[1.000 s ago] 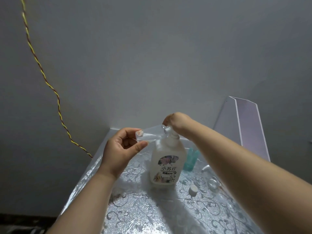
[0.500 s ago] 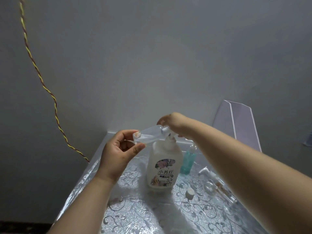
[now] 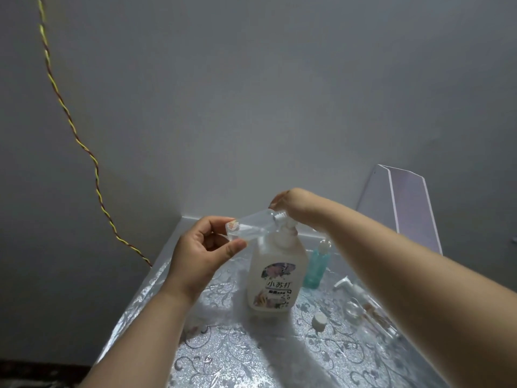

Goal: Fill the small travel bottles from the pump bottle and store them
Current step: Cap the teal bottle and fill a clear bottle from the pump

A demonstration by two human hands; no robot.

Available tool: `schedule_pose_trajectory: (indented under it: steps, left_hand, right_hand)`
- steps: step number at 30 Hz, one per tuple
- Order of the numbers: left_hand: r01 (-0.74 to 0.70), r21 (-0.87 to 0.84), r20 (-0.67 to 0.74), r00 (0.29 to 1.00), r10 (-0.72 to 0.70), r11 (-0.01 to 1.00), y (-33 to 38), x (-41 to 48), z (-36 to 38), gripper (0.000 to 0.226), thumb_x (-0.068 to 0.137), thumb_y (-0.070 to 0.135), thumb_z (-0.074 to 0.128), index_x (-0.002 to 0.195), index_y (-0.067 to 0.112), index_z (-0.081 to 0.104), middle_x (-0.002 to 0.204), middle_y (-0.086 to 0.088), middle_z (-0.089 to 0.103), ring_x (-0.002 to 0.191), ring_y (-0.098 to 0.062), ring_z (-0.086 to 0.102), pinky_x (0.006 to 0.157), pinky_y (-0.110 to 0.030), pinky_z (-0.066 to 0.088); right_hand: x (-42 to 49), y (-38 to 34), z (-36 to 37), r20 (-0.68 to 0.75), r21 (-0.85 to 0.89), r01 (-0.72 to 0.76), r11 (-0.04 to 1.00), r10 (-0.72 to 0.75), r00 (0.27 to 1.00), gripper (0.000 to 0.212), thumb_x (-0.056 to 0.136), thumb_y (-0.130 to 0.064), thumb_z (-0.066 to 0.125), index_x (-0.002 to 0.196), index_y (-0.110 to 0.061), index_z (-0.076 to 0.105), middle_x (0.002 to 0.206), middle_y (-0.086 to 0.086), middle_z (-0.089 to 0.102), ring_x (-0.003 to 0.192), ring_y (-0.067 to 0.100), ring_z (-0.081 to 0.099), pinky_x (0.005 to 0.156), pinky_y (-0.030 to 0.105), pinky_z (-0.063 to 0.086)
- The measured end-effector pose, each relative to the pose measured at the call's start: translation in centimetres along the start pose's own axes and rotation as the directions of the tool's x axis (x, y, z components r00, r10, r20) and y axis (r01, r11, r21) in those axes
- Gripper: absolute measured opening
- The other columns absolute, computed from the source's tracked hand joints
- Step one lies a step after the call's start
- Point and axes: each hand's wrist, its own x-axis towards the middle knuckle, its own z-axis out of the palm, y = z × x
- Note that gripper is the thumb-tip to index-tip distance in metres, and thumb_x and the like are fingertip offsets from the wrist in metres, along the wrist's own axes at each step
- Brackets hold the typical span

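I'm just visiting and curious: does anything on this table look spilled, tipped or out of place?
No spill shows. A loose white cap and a detached pump head lie on the table, presumably removed for filling.

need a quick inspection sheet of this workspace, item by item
surface: table under a silver floral cover
job's things: pump bottle upright; clear travel bottle tilted, its mouth at the pump spout; teal bottle upright behind
clutter: white cap and a loose pump top lying on the cover
grippers: left hand holds the travel bottle; right hand on the pump head
cables: twisted yellow-red cord down the wall
surroundings: grey wall, clear acrylic stand
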Motion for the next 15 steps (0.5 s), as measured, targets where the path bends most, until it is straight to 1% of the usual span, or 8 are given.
schedule_pose_trajectory:
  steps: [1,3,4,5,6,10,13,15]
  left_hand:
    - [-0.003,0.001,0.0,1.0,0.003,1.0,0.0,0.0,0.0,0.036,0.058,0.017,0.078,0.092,0.017,0.067,0.065,0.012,0.062,0.059,-0.001,0.052,0.061,-0.014,0.05]
    - [-0.007,0.004,-0.008,1.0,0.007,1.0,0.0,0.1,0.1,0.035,0.058,0.02,0.079,0.091,0.021,0.068,0.07,0.012,0.064,0.061,-0.003,0.053,0.062,-0.016,0.052]
    - [-0.008,0.006,-0.01,1.0,0.008,1.0,-0.1,0.2,0.1,0.034,0.058,0.022,0.08,0.09,0.023,0.069,0.071,0.012,0.065,0.062,-0.003,0.053,0.063,-0.017,0.052]
    - [-0.008,0.007,-0.011,1.0,0.009,1.0,-0.1,0.2,0.1,0.034,0.057,0.024,0.08,0.089,0.024,0.069,0.072,0.012,0.065,0.062,-0.003,0.053,0.063,-0.018,0.052]
    - [-0.009,0.007,-0.012,1.0,0.009,1.0,-0.1,0.2,0.1,0.033,0.057,0.026,0.08,0.088,0.026,0.07,0.072,0.012,0.065,0.062,-0.004,0.053,0.063,-0.018,0.052]
    - [-0.012,0.006,-0.005,1.0,0.012,1.0,-0.2,0.2,0.1,0.03,0.059,0.031,0.084,0.086,0.034,0.072,0.074,0.011,0.065,0.065,-0.006,0.053,0.066,-0.024,0.052]
    - [-0.018,0.017,-0.001,1.0,0.018,1.0,-0.2,0.2,0.0,0.038,0.055,0.042,0.088,0.088,0.033,0.071,0.075,0.01,0.064,0.065,-0.007,0.053,0.065,-0.024,0.052]
    - [-0.017,0.021,-0.007,1.0,0.018,1.0,-0.3,0.2,0.0,0.037,0.055,0.039,0.088,0.088,0.032,0.071,0.075,0.009,0.064,0.065,-0.008,0.053,0.065,-0.024,0.051]
  right_hand:
    - [-0.1,-0.1,-0.4,-0.014,0.015,0.006,1.0,-0.006,1.0,0.033,0.098,-0.018,0.045,0.123,-0.003,0.061,0.124,0.017,0.061,0.108,0.029,0.058,0.09,0.032,0.045]
    - [-0.1,-0.5,-1.5,-0.073,0.096,0.029,0.995,-0.022,0.997,0.034,0.097,-0.024,0.049,0.115,0.001,0.064,0.105,0.016,0.063,0.086,0.023,0.054,0.072,0.028,0.044]
    - [0.0,-0.6,-2.0,-0.109,0.152,0.03,0.988,-0.013,0.994,0.033,0.096,-0.023,0.05,0.111,0.002,0.066,0.096,0.014,0.061,0.08,0.021,0.051,0.064,0.026,0.042]
    - [0.0,-0.8,-2.4,-0.142,0.182,0.031,0.983,-0.005,0.99,0.033,0.096,-0.022,0.051,0.108,0.004,0.066,0.091,0.012,0.06,0.076,0.021,0.05,0.06,0.025,0.04]
    - [0.1,-0.9,-2.8,-0.164,0.189,0.03,0.982,0.001,0.986,0.033,0.094,-0.021,0.053,0.107,0.007,0.065,0.089,0.012,0.059,0.074,0.021,0.05,0.06,0.024,0.04]
    - [0.3,-1.2,-3.3,-0.175,0.158,0.021,0.987,0.007,0.985,0.032,0.091,-0.021,0.055,0.105,0.006,0.066,0.086,0.01,0.063,0.075,0.022,0.054,0.073,0.03,0.045]
    - [0.1,-1.5,-3.4,-0.18,0.136,0.035,0.99,-0.01,0.984,0.031,0.091,-0.02,0.056,0.105,0.005,0.067,0.087,0.01,0.065,0.076,0.022,0.057,0.081,0.037,0.052]
    - [0.0,-1.8,-3.5,-0.186,0.121,0.046,0.992,-0.023,0.982,0.031,0.091,-0.02,0.057,0.104,0.005,0.068,0.086,0.01,0.066,0.076,0.022,0.057,0.084,0.038,0.053]
